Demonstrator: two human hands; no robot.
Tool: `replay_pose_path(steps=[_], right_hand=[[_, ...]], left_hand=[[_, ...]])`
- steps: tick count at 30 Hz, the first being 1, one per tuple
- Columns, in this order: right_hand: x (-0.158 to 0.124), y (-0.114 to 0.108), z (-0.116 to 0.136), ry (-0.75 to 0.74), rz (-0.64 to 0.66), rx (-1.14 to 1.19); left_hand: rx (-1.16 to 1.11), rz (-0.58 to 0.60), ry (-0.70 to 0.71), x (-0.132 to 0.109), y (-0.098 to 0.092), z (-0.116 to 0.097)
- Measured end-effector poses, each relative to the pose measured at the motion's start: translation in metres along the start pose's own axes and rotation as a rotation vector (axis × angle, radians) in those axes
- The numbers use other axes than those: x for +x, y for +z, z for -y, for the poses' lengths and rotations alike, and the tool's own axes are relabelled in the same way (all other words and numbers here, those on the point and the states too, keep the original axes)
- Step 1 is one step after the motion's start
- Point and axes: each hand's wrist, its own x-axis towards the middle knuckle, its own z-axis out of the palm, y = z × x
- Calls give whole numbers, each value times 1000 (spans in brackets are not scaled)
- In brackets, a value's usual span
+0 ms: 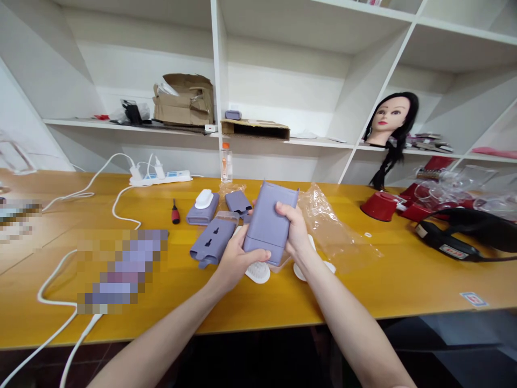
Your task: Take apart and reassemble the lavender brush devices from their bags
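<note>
A purple plastic box-shaped housing (267, 215) is held up, tilted, above the table between both hands. My left hand (238, 257) grips its lower left corner, thumb lying across the lower band. Around the right edge curls my right hand (297, 229), with its thumb pressed on the front face. Behind and to the left lie a purple shell with dark keyhole slots (213, 240), a smaller purple part (237, 201) and a purple block (197, 216) carrying a white oval piece (204, 199). Partly hidden beneath my hands is a white bristled oval piece (258, 273).
Clear plastic wrap (331, 231) spreads to the right of my hands. A red-handled screwdriver (175, 213), power strip (161, 179), bottle (226, 164) and pixelated device (127, 267) with white cables lie left and behind. Red-based items (378, 206) and a black headset (448, 242) sit at right.
</note>
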Motion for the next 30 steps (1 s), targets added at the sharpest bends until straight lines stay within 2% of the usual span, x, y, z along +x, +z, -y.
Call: replay_pose_path(steps=[7,11,15,18,26,30], right_hand=[[3,-5,0,25,51,-13],[3,-8,-3,2,25,26],[1,-10,-4,-15,27,33],[-1,-10,-4,-29,39,11],[-2,-5,-7,-108,14,27],[-4,-3,-6,-176,37,64]], left_hand=[[-20,30,-47,3,-1,0],[-52,9,-168,3,-2,3],[19,71,-255,5,-5,4],[7,85,-243,6,-6,3],[9,-66,-75,3,-2,4],[50,-69,-46,2,-2,3]])
